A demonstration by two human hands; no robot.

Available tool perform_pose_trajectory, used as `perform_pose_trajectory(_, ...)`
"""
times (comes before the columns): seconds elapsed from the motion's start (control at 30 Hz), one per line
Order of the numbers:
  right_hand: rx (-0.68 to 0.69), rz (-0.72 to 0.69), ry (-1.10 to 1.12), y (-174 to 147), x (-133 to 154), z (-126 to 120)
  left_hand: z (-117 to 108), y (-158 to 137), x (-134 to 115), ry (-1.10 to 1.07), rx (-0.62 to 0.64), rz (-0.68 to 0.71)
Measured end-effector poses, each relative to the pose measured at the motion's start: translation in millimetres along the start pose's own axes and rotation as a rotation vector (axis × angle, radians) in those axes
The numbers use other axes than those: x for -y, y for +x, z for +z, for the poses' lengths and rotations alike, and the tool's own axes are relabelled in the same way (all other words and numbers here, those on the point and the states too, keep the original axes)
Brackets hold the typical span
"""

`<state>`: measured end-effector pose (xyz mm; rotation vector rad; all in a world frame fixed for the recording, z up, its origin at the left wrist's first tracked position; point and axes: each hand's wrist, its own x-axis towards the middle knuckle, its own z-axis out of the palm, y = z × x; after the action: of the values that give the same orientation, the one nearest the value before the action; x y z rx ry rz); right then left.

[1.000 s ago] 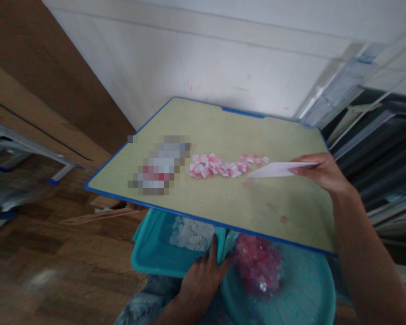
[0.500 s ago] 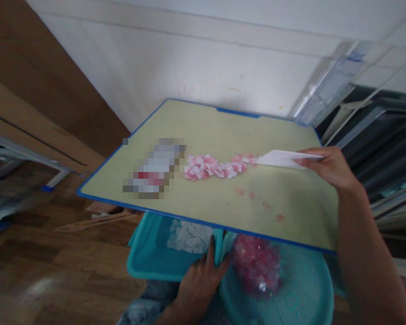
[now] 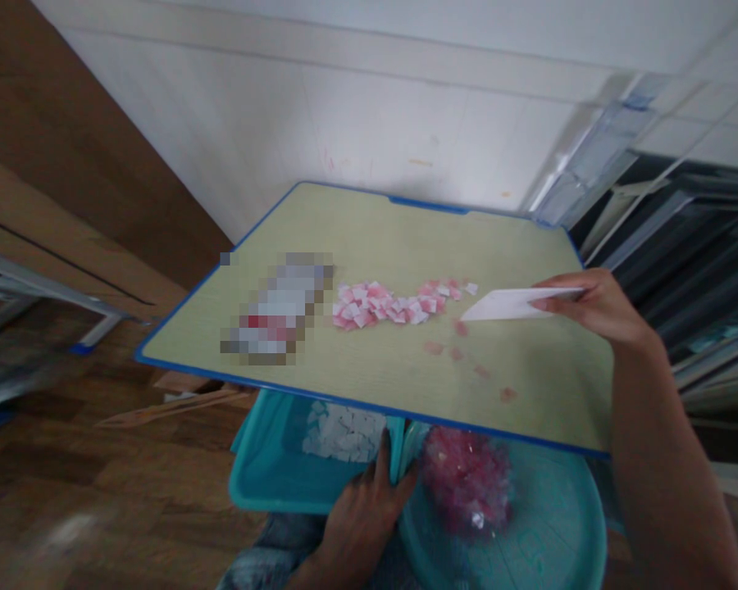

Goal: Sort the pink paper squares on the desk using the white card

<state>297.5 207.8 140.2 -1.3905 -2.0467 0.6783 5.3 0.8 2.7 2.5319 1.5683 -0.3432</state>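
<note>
My right hand is closed on a flat white piece with a slanted tip, which looks like stiff card. Its tip rests at or just above a yellowish board with a blue edge. Left of the tip lies a strip of small pink and white pieces, with one white scrap beside it. Several loose pink pieces are scattered nearer the front edge. Below the board, my left hand grips the right rim of a teal bin that contains white pieces.
A pixelated, blurred-out object lies on the board's left. A round teal basin with a clear bag of pink pieces sits under the front edge. A white wall rises behind, with dark stacked panels at right.
My right hand has drawn the white piece slightly down and away from the strip. A white scrap and a pink piece now show near its tip. My left hand stays put.
</note>
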Motion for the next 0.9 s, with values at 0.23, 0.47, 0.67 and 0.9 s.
perform_pose_trajectory(0.23, -0.084, 0.012, 0.005, 4, 0, 10, -2, 1, 0, -0.005, 0.007, -0.004)
perform_pose_trajectory(0.47, -0.044, -0.016, 0.017, 4, 4, 13, -4, 1, 0, 0.002, 0.025, -0.014)
perform_pose_trajectory(0.67, 0.092, -0.023, 0.055, 6, 5, 17, -2, 1, 0, -0.002, 0.014, -0.006)
perform_pose_trajectory(0.9, 0.076, -0.045, 0.037, 5, 8, 18, -2, 1, -1, 0.003, 0.0, -0.002)
